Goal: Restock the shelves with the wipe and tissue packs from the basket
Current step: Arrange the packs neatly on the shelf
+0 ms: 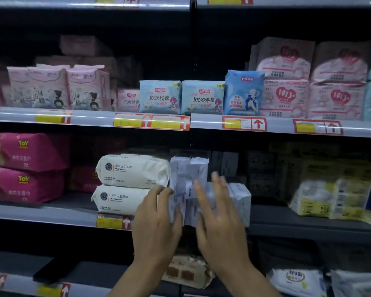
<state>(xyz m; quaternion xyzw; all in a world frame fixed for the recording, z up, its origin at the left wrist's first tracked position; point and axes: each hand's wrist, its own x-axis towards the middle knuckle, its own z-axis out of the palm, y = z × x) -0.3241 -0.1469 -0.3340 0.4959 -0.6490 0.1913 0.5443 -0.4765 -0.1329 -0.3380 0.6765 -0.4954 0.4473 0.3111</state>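
While the grey wipe pack (187,181) stands upright on the middle shelf (51,213), just right of the white wet-wipe packs (133,170), the left hand (156,217) grips its left edge; the right hand (220,213), fingers straight, covers its front.

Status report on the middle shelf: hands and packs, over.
Left hand grips the upright grey-white pack by its left edge. Right hand open, blurred, against neighbouring packs. Pack stands right of two stacked white wet wipe packs. Nothing in the way.

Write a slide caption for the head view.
Left hand grips grey packs on the shelf; right hand open in front.
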